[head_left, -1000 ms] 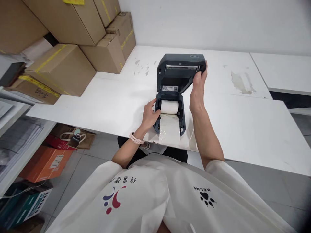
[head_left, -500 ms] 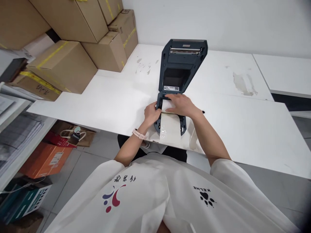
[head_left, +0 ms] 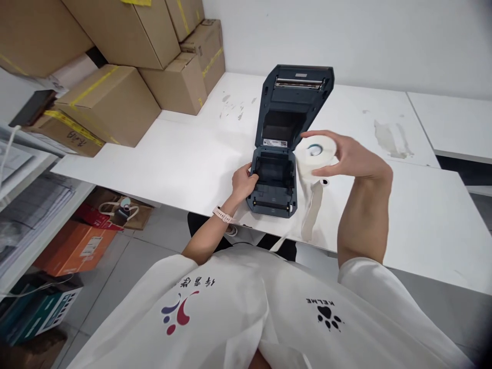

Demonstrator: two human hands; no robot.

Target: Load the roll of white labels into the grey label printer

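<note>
A dark label printer (head_left: 273, 192) stands at the near edge of the white table (head_left: 184, 159), its lid (head_left: 294, 100) swung up and its paper bay bare. My left hand (head_left: 243, 182) grips the printer's left side, fingers curled on the housing. My right hand (head_left: 348, 156) holds a white label roll (head_left: 315, 156) in the air just right of the printer. A loose strip of label paper (head_left: 312, 210) trails down from the roll over the table edge.
Stacked cardboard boxes (head_left: 126, 77) fill the table's back left corner. Shelving with papers stands at the left (head_left: 23, 205), with an orange box (head_left: 73, 246) and a bag on the floor under the table. A second white table (head_left: 453, 120) adjoins at the right.
My right hand let go of the lid, which now stands fully up, reached into the bay and lifted the label roll out to the right. My left hand stayed on the printer.
</note>
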